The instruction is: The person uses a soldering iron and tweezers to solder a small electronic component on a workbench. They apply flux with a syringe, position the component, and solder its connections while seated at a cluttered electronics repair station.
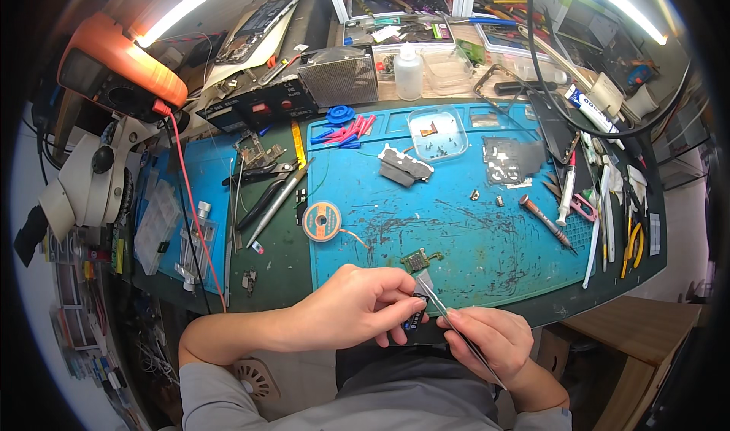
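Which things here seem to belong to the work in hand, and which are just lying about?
Likely in use:
tweezers, in the right hand
small dark part, by the left hand
small board, nearby

Apparently lying about:
orange multimeter
white bottle
yellow-handled pliers

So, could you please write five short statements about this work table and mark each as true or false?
1. The right hand holds tweezers. True.
2. The white bottle lies on its side. False: the white bottle stands upright.
3. The clear box has small parts inside. True.
4. The meter is blue. False: the meter is orange.
5. The left hand touches the spool. False: the left hand holds a small dark part, away from the spool.
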The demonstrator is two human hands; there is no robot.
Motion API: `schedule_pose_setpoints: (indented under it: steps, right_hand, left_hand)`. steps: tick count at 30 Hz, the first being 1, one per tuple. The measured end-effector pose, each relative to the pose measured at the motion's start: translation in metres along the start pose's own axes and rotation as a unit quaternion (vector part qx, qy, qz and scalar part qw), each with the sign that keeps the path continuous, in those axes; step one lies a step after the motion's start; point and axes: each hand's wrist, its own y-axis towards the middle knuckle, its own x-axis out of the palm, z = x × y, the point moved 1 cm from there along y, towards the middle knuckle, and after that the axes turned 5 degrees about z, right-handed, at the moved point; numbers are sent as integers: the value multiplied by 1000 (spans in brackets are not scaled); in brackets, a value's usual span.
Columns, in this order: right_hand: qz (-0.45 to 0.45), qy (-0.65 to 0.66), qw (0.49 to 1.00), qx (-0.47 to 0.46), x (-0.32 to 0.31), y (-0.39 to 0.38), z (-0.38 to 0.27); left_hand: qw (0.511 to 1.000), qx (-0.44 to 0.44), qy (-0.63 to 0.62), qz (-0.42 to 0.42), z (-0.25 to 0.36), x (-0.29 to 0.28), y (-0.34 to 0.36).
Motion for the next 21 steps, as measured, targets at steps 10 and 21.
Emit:
schedule_pose_setpoints:
  steps: [10,21]
  right_hand:
    - [-2,3,1000,-6,-1,2,-1]
    - [61,30,998,-14,-5,-6,1]
  left_hand:
    - [1000,6,3,5,2,1,-2]
    - [838,365,329,238,-7,2,-3]
